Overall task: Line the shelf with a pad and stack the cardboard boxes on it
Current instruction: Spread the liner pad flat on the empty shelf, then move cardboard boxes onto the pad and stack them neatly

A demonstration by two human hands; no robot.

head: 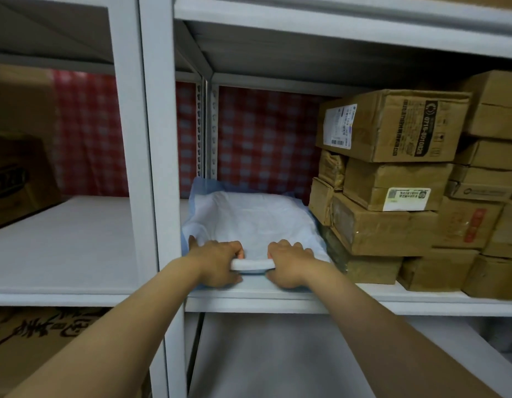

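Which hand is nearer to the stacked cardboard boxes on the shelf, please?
The right hand: it grips the front edge of the pad just beside the cardboard boxes. The left hand grips the same edge farther off, by the shelf post.

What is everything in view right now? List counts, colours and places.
pad: one, white with a blue border, middle shelf, left of the stack
stacked boxes: about a dozen, brown cardboard, right side of that shelf
left-bay boxes: at least two, brown, far left
lower box: one, brown with black characters, bottom left
shelving: one unit, pale grey
checked cloth: one, red and white, behind the shelves
left hand: one, grips the pad's folded front edge
right hand: one, grips the same edge
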